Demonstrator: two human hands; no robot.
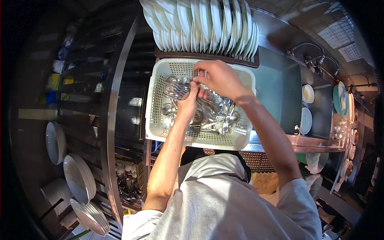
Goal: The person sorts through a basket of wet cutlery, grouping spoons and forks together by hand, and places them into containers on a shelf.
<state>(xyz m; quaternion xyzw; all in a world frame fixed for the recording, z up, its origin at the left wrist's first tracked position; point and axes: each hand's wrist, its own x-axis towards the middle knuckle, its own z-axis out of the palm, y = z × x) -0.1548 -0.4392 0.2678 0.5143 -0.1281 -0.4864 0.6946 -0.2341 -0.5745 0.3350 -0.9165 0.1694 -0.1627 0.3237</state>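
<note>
A white perforated plastic basket (150, 102) in front of me holds many loose metal spoons and forks, with a round spoon bowl (233, 117) at the right of the pile. Over its middle, my left hand (187, 106) is closed around a bunch of cutlery (208, 107) whose ends slant down to the right. My right hand (220, 79) meets it from the right, fingers bent and pinched at a fork (195, 74) with its tines pointing up. The fingers partly hide the fork's handle and the top of the bunch.
Behind the basket, white plates (206, 28) stand upright in a dark rack (162, 53). To the right lie a water-filled sink (280, 88), a faucet (320, 60) and white bowls (306, 120). Left are a metal shelf edge (110, 120), stacked plates (79, 176) and a lower cutlery basket (141, 176).
</note>
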